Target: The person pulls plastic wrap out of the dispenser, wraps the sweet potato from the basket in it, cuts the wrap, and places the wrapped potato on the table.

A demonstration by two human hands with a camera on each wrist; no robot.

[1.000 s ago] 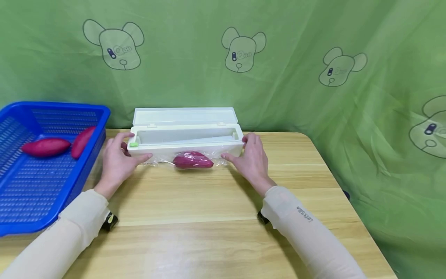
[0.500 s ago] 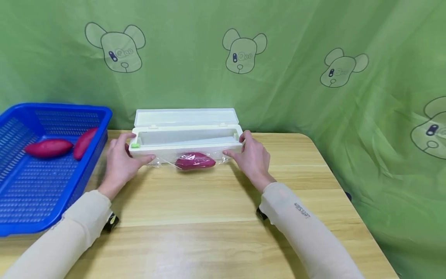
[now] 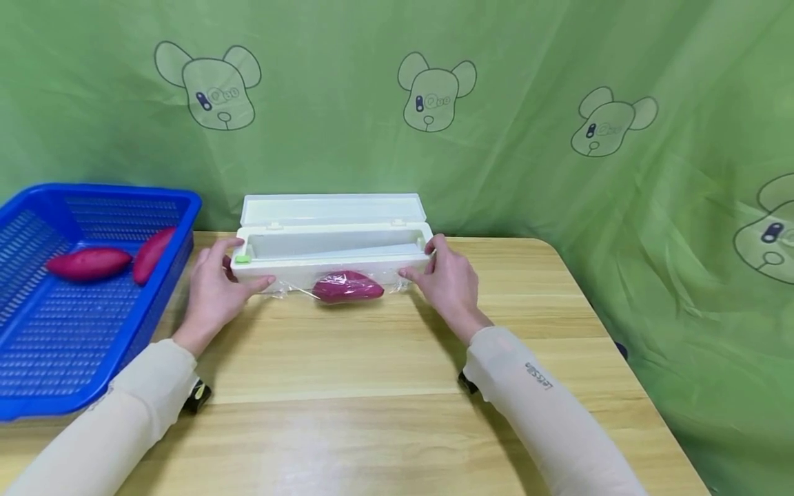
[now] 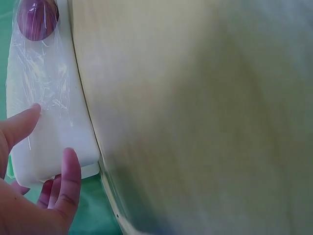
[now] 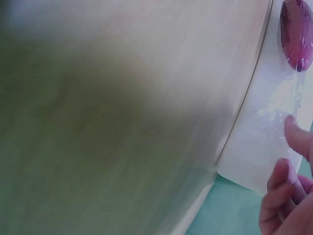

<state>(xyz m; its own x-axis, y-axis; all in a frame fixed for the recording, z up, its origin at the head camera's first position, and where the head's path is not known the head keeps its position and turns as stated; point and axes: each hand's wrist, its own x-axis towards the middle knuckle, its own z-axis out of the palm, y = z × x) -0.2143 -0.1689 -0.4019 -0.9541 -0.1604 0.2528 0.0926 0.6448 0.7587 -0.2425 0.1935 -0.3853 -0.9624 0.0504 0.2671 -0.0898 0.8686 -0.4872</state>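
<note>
"How are the two hands set?"

"As a pair, one at each end of the white box (image 3: 335, 264). The left hand (image 3: 217, 293) has its thumb along the front face and its fingers bent round the left end, by the green slider (image 3: 242, 259). The right hand (image 3: 451, 281) mirrors it at the other end. So each has hold of the box, and the thumbs point in toward each other."

"And the forearms?"

"Both reach forward over the table (image 3: 335, 358), spread in a wide V, in pale sleeves (image 3: 133, 396)."

"Where's the purple-red tuber?"

"This one (image 3: 347, 286) lies along the front of the box, between the thumbs and apart from both. Clear film (image 4: 39, 68) covers it and spreads across the box front; the left thumb presses on that film."

"Any room to move?"

"Least at the back: the lid (image 3: 331, 209) stands raised behind the box, just in front of the green curtain (image 3: 335, 124). On the left, the blue basket (image 3: 155, 293) is near the left wrist, with two more tubers (image 3: 89, 264) inside. I can't tell whether the sleeve touches its rim."

"The right?"

"Wood runs on past the right hand to a rounded far corner, and the side edge slants well away from the arm. Toward the person, the table top stretches between the forearms."
</note>
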